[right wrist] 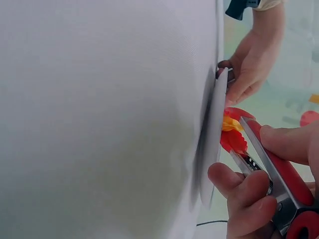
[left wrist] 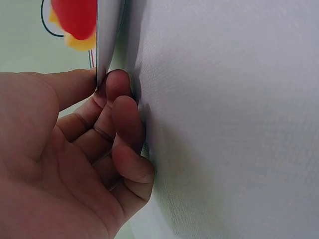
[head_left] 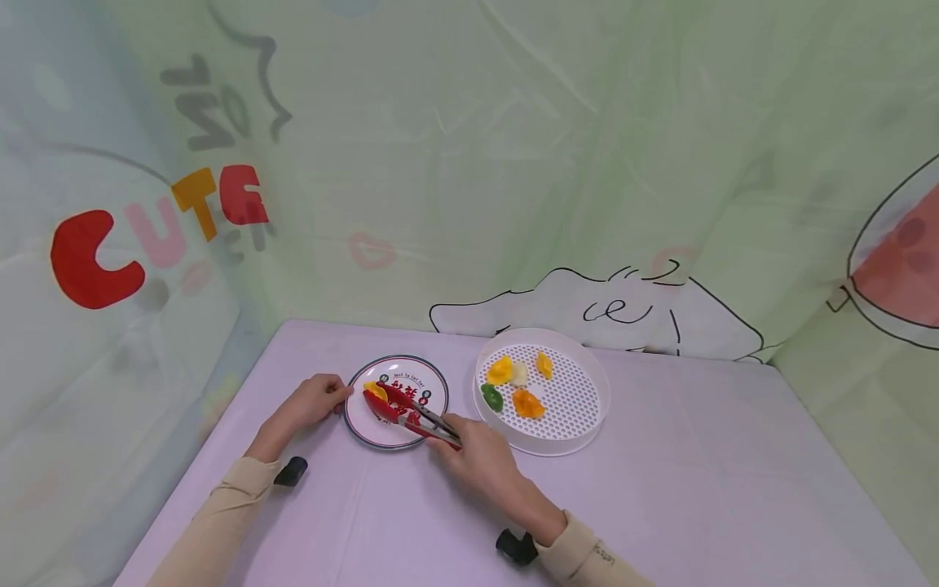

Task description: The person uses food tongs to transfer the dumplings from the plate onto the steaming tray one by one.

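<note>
My right hand (head_left: 480, 456) grips a pair of red-tipped metal tongs (right wrist: 279, 174). Between the tong heads is a yellow dumpling (head_left: 376, 390), low over the left part of a white plate (head_left: 392, 441) with a dark rim and red print. At the plate's left edge my left hand (head_left: 317, 398) pinches the rim; in the left wrist view the thumb (left wrist: 75, 87) lies on top and a fingertip is underneath. To the right stands a round white perforated steamer tray (head_left: 572, 399), holding yellow dumplings (head_left: 500, 371), a whitish one (head_left: 519, 374), a green one (head_left: 492, 398) and an orange one (head_left: 528, 403).
A pale lilac cloth covers the table (head_left: 697, 473). Behind it and at both sides hang printed cloth walls (head_left: 513, 163) with letters and drawings. Black wrist devices (head_left: 517, 548) sit under both forearms.
</note>
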`<state>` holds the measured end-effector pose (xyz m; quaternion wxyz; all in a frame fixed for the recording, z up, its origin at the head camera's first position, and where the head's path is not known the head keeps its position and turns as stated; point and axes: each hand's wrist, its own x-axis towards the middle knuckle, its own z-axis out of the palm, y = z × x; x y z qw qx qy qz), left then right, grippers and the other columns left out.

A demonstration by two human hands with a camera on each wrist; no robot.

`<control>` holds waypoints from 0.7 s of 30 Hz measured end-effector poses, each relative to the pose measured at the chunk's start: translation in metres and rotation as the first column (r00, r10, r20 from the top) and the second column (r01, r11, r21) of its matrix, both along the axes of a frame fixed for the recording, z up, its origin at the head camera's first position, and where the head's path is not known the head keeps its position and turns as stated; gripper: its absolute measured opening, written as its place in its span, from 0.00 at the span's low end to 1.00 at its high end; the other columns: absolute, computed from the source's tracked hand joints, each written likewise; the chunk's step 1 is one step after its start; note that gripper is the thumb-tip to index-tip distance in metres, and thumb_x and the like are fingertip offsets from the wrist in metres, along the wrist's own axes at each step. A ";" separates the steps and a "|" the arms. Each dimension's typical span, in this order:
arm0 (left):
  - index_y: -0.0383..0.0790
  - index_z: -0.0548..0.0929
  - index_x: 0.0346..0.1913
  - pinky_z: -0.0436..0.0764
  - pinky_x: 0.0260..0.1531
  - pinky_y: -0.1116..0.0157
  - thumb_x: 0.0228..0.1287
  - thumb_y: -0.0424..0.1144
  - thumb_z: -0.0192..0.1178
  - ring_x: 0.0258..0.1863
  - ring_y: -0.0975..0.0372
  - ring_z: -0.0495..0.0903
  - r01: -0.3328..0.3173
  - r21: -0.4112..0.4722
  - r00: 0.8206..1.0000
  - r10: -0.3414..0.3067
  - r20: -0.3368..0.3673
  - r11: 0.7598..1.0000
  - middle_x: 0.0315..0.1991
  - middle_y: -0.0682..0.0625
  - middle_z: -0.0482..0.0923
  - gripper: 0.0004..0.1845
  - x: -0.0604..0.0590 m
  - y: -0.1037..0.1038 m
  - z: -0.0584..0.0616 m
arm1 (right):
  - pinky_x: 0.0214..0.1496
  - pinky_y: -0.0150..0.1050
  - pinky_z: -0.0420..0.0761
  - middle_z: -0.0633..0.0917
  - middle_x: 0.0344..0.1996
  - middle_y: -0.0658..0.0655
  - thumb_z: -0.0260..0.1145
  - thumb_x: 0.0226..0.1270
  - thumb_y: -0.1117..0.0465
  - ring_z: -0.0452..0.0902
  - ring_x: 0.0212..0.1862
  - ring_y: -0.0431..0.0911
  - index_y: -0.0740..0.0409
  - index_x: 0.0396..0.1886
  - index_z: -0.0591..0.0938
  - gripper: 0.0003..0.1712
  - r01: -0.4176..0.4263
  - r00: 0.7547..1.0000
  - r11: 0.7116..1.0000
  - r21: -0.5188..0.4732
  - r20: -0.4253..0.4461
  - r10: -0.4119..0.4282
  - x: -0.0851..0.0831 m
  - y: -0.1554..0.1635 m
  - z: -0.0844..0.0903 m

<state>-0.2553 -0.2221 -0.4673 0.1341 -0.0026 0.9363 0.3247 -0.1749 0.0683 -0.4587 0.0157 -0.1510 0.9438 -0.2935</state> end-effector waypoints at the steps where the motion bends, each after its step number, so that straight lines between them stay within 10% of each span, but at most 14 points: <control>1: 0.38 0.79 0.38 0.72 0.31 0.67 0.75 0.43 0.56 0.29 0.59 0.72 -0.002 0.001 1.000 0.002 0.002 1.000 0.27 0.47 0.76 0.11 -0.001 0.000 0.000 | 0.27 0.31 0.63 0.79 0.28 0.46 0.69 0.67 0.44 0.67 0.27 0.40 0.51 0.58 0.83 0.25 0.007 1.000 1.000 -0.002 0.007 -0.007 0.001 0.001 0.002; 21: 0.36 0.78 0.36 0.70 0.29 0.66 0.76 0.41 0.54 0.27 0.60 0.71 0.019 0.009 1.000 -0.019 -0.025 1.000 0.26 0.48 0.76 0.12 0.002 0.001 0.003 | 0.25 0.32 0.66 0.81 0.29 0.47 0.69 0.65 0.42 0.67 0.24 0.40 0.52 0.61 0.82 0.30 0.155 0.988 0.988 -0.022 -0.001 -0.155 0.013 0.049 0.029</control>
